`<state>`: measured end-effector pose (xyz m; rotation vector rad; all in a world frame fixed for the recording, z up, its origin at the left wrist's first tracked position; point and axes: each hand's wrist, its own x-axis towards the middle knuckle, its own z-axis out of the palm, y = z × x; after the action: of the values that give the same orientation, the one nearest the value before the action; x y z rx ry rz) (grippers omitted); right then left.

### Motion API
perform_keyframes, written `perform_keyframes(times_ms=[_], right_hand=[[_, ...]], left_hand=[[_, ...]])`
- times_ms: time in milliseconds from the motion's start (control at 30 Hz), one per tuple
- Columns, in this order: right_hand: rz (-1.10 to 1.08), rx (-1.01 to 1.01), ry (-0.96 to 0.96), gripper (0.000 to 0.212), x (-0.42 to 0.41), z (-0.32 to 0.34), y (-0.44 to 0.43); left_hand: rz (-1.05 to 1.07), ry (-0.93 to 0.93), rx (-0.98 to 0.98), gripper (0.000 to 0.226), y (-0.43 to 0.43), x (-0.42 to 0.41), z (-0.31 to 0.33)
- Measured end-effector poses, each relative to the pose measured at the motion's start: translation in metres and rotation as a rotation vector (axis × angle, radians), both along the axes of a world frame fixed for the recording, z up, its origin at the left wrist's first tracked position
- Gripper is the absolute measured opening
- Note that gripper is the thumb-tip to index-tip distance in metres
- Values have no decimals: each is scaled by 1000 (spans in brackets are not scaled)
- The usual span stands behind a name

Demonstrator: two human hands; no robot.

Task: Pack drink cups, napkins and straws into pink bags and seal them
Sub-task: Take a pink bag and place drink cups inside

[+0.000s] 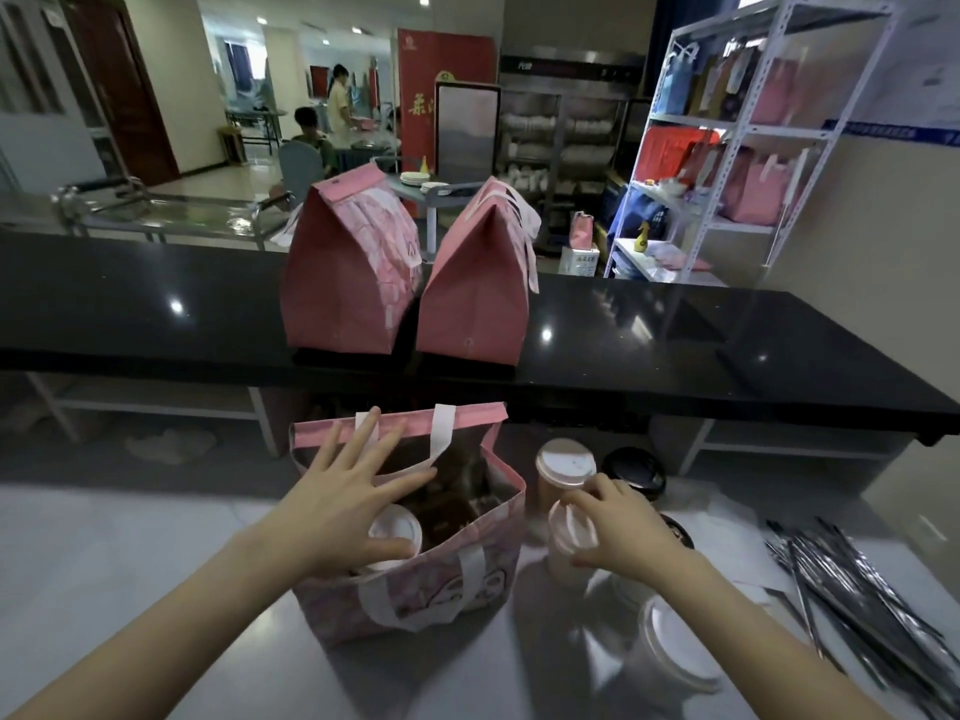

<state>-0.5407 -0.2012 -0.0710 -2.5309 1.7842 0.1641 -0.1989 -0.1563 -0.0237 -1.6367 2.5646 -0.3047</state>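
An open pink bag (483, 558) with white handles stands on the steel table in front of me. A lidded drink cup (397, 532) sits inside its near left corner. My left hand (343, 496) is spread over the bag's mouth with straight fingers, its thumb lying against that cup's lid. My right hand (618, 527) grips a second lidded cup (569, 535), tilted, just right of the bag. Another pink-lidded cup (563, 470) stands behind it. Two folded-shut pink bags (348, 283) (472, 298) stand on the black counter beyond.
Several wrapped straws (852, 584) lie at the right of the table. A white-lidded cup (675, 646) stands near my right forearm, and a black-lidded cup (634, 472) behind. A white shelf rack (737, 132) with bags stands far right. People are in the far room.
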Motion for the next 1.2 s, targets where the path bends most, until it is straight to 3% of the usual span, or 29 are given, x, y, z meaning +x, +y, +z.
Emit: perform_keyframes(times_ms=[167, 333, 600, 733, 900, 1200], right_hand=[[9, 46, -106, 66, 5, -7, 1], [-2, 29, -175, 74, 10, 9, 7], [145, -216, -354, 70, 33, 163, 8], [260, -215, -423, 67, 70, 212, 18], [369, -111, -399, 66, 121, 205, 20], [349, 101, -230, 69, 145, 141, 18]], left_hand=[[36, 14, -1, 90, -4, 2, 1], [83, 57, -9, 99, -6, 4, -3], [143, 131, -48, 101, -7, 2, -2], [142, 143, -34, 107, -10, 5, -2], [115, 209, -40, 115, -12, 5, -1], [84, 210, 16, 116, -8, 22, 0]])
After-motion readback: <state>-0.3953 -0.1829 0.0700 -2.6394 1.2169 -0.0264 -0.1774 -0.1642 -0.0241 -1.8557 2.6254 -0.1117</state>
